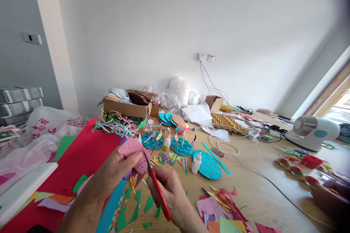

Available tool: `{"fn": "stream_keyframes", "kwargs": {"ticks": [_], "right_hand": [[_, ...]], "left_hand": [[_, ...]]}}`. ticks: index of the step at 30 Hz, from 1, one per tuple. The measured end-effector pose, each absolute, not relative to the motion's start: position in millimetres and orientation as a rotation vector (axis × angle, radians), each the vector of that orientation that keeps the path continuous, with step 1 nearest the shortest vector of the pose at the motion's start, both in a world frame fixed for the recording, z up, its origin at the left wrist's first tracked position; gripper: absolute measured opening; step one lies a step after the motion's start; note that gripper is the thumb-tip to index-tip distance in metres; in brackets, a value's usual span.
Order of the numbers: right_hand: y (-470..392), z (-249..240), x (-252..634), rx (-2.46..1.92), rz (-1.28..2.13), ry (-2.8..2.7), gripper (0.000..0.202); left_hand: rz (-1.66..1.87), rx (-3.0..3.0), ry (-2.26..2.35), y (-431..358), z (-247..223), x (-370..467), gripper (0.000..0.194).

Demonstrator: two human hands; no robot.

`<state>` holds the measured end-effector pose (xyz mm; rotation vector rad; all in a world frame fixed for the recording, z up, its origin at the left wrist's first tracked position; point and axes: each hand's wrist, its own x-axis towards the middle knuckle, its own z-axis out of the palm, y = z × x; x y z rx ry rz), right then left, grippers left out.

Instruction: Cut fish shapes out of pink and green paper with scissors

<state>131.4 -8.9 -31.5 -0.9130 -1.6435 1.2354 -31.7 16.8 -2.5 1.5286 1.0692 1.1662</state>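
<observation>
1. Your left hand (pixel 120 165) is closed in a pinch, thumb on top, on the pink paper (pixel 130 148), just in front of you at the middle of the table (pixel 246 189).
2. Your right hand (pixel 168 187) is curled closed about the red handles of the scissors (pixel 158 193). Their long axis runs from five to eleven o'clock, dark tips toward eleven, against the paper; you can't tell how far the blades are parted.
3. The paper is thin, matte and marked with drawn lines; its long axis slopes from ten to four o'clock, and a sharp point hangs toward six.
4. From your hands, toward seven o'clock, lie curved green scraps (pixel 149 204); at nine to ten, a smooth red sheet (pixel 79 156).
5. At three o'clock, a white plastic bottle (pixel 196 163) stands beside a ridged blue disc (pixel 209 167).
6. At four, jagged, many-coloured offcuts (pixel 210 205) are heaped.
7. At two, a bumpy yellowish tray (pixel 229 123); at eleven, an open cardboard box (pixel 125 110).
</observation>
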Motion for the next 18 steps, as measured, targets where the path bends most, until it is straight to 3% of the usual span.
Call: {"fn": "stream_keyframes", "kwargs": {"ticks": [18], "right_hand": [[-4.4, -39.4, 132.1, -0.948, 1.268, -1.642, 0.028]], "left_hand": [[1.201, 1.354, 0.949, 12.8, 0.3, -28.0, 0.032]]}}
